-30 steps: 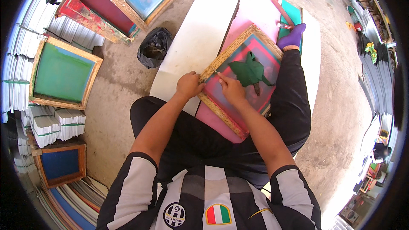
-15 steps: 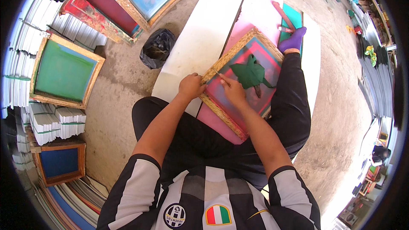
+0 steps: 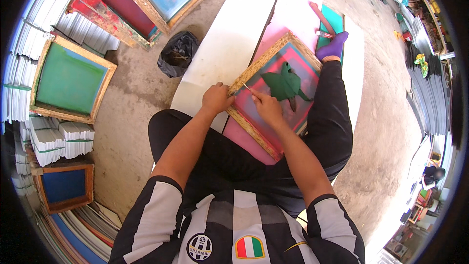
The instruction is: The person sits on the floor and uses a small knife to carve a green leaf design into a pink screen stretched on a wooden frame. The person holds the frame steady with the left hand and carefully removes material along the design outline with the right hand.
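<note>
A wooden screen-printing frame (image 3: 253, 135) with pink and blue-grey mesh lies tilted in front of me, across my lap and the board. My left hand (image 3: 216, 99) is closed on the frame's left corner, fingers over the wood. A thin, pale, stick-like tool (image 3: 246, 87) is pinched in my right hand (image 3: 268, 109); its tip is at the inner edge of the frame near that corner. I cannot make out the tool's kind. On the mesh beside my right hand rests a crumpled dark green cloth (image 3: 283, 82), with a dark, narrow object (image 3: 292, 104) partly under it.
Under the frame are a pink sheet (image 3: 274, 36) and a white board (image 3: 222, 34). A small tube (image 3: 324, 34) lies by my purple-socked foot (image 3: 333, 45). A black plastic bag (image 3: 178, 55) stands on the floor at left, near more frames (image 3: 70, 79) and stacked white sheets (image 3: 46, 139).
My right hand has drawn back slightly toward me, and more of the thin tool shows. The left hand keeps its hold on the frame. The whole view has shifted a little.
</note>
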`<action>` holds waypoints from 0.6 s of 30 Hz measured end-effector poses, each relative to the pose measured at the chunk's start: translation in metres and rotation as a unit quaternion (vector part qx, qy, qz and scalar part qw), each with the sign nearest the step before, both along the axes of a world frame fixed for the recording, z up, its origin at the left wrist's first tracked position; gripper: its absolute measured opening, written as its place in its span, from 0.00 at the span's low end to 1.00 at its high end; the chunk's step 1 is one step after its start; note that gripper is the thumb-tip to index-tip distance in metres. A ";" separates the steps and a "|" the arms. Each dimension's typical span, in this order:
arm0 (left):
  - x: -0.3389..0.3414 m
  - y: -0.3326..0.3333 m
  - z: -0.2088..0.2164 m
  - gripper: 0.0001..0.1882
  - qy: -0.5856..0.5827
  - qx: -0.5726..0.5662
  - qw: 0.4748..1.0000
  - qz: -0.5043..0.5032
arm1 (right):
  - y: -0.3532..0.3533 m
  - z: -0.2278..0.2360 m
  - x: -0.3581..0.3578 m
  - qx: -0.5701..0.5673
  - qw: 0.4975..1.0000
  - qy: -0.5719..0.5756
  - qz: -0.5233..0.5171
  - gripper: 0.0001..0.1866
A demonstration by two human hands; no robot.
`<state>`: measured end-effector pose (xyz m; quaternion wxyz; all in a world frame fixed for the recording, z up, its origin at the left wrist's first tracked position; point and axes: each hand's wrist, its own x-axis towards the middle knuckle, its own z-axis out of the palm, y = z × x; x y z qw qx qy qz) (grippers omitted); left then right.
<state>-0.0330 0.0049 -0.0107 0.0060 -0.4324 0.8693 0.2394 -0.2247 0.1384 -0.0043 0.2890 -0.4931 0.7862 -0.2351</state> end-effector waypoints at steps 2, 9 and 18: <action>0.000 0.000 -0.002 0.21 0.009 -0.004 1.000 0.003 | 0.002 0.002 0.003 0.019 0.999 0.031 0.012 0.19; -0.002 -0.001 0.002 0.20 -0.007 0.011 1.000 0.001 | -0.007 0.033 0.016 0.088 0.990 0.110 0.021 0.19; -0.002 -0.004 -0.003 0.19 0.008 0.006 1.000 -0.018 | -0.018 0.022 0.028 0.120 0.985 0.121 0.019 0.20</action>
